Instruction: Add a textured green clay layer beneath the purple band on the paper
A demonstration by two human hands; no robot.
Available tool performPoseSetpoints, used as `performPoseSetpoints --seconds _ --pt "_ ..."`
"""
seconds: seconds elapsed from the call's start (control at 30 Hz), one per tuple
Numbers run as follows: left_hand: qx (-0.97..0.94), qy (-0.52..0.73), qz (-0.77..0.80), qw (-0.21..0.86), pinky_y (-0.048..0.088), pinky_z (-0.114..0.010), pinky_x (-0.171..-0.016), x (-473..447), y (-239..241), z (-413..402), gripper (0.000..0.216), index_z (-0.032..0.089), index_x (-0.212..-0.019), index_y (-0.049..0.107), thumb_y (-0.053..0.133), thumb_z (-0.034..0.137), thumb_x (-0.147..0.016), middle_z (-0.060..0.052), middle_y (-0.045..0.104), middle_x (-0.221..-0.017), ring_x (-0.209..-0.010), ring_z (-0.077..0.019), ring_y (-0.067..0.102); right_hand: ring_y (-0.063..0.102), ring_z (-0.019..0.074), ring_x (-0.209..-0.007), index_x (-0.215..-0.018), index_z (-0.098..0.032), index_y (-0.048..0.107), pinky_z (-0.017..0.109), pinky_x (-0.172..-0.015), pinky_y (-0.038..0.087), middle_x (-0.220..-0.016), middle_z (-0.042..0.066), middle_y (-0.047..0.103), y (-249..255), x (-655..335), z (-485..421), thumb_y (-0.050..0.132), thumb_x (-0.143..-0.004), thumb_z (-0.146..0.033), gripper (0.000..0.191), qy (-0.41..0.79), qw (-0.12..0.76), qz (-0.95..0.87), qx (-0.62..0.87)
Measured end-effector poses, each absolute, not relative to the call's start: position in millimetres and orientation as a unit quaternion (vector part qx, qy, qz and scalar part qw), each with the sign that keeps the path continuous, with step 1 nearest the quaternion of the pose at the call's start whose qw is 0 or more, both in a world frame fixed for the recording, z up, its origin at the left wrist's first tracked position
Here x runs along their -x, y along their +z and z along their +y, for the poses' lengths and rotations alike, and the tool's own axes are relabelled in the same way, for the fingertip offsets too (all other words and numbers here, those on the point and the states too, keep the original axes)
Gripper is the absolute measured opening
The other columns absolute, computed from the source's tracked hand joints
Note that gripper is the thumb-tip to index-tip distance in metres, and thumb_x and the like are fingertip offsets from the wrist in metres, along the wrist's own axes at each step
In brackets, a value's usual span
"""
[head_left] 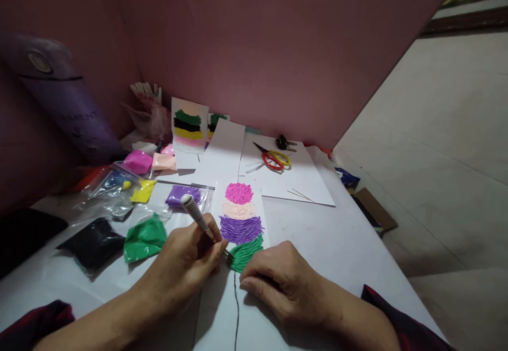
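Observation:
My left hand [194,253] is closed around a white patterned pen [194,210], held at a slant. Its dark tip touches the left edge of a green clay patch [248,253] with ridged lines. Above that patch, purple [241,229], pale peach [239,209] and pink clay [238,193] form stacked textured bands on a white sheet [218,298]. A dark line [237,308] runs down the sheet below the green. My right hand [281,282] rests with curled fingers on the sheet, just right of the green clay; nothing shows in it.
Green [146,239], black [93,245] and purple clay packets [183,196] lie left. Scissors [273,159] and keys [282,142] sit on white paper [305,181] behind. A striped color card [189,134] leans near the wall. A purple bottle [75,107] stands far left.

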State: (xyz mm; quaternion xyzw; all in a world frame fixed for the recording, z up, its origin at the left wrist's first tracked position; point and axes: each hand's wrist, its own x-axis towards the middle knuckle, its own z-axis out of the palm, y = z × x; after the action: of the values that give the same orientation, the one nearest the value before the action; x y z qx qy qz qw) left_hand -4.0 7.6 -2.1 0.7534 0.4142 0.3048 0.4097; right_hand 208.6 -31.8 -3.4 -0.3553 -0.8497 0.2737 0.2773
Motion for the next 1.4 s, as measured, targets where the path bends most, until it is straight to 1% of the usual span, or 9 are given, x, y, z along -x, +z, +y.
performPoseSetpoints --seconds 0.1,0.23,0.43,0.77,1.03,1.4 --pt "-0.769 0.294 0.406 0.397 0.039 -0.025 -0.05 6.7 -1.8 8.4 0.011 0.022 -0.079 0.048 0.044 0.025 -0.09 0.005 0.052 -0.06 -0.052 -0.0126 0.051 0.061 0.0144 -0.057 -0.083 -0.017 0.071 0.025 -0.057 0.047 -0.068 0.004 0.072 -1.9 -208.4 -32.3 0.056 -0.09 -0.02 0.016 0.275 0.273 -0.848 0.362" --pt "-0.784 0.286 0.395 0.383 0.04 -0.026 -0.054 8.1 2.5 9.3 0.012 0.021 -0.078 0.048 0.043 0.021 -0.088 0.003 0.051 -0.066 -0.059 -0.0137 0.05 0.061 0.0144 -0.057 -0.082 -0.014 0.071 0.025 -0.057 0.047 -0.066 0.005 0.071 -0.1 -207.9 -32.2 0.056 -0.09 -0.018 0.018 0.286 0.266 -0.844 0.368" --pt "-0.787 0.276 0.398 0.383 0.041 -0.028 -0.057 8.3 7.4 11.6 0.01 0.021 -0.08 0.05 0.043 0.019 -0.087 0.001 0.057 -0.069 -0.064 -0.0158 0.055 0.06 0.0147 -0.054 -0.081 -0.014 0.072 0.026 -0.053 0.045 -0.064 0.004 0.07 -0.3 -207.4 -31.8 0.056 -0.089 -0.019 0.018 0.288 0.277 -0.84 0.367" --pt "-0.803 0.294 0.396 0.334 0.041 -0.028 -0.057 11.3 4.5 14.6 0.011 0.021 -0.082 0.049 0.041 0.015 -0.086 0.002 0.055 -0.07 -0.061 -0.0143 0.053 0.058 0.0126 -0.053 -0.082 -0.014 0.071 0.024 -0.053 0.043 -0.063 0.003 0.069 0.8 -207.0 -33.0 0.057 -0.088 -0.017 0.015 0.29 0.28 -0.836 0.373" --pt "-0.815 0.321 0.39 0.284 0.04 -0.025 -0.053 9.9 5.6 13.3 0.013 0.02 -0.081 0.049 0.04 0.018 -0.09 0.003 0.051 -0.068 -0.058 -0.0124 0.048 0.059 0.0119 -0.054 -0.082 -0.013 0.071 0.023 -0.054 0.043 -0.063 0.003 0.068 -0.8 -207.0 -33.8 0.057 -0.088 -0.018 0.016 0.287 0.294 -0.832 0.372" --pt "-0.817 0.362 0.393 0.218 0.042 -0.022 -0.049 9.8 5.3 13.5 0.013 0.02 -0.082 0.05 0.04 0.013 -0.089 0.003 0.053 -0.066 -0.054 -0.0108 0.05 0.06 0.012 -0.056 -0.083 -0.013 0.071 0.022 -0.055 0.044 -0.066 0.004 0.07 -1.1 -207.1 -32.9 0.056 -0.088 -0.018 0.017 0.293 0.279 -0.835 0.372"
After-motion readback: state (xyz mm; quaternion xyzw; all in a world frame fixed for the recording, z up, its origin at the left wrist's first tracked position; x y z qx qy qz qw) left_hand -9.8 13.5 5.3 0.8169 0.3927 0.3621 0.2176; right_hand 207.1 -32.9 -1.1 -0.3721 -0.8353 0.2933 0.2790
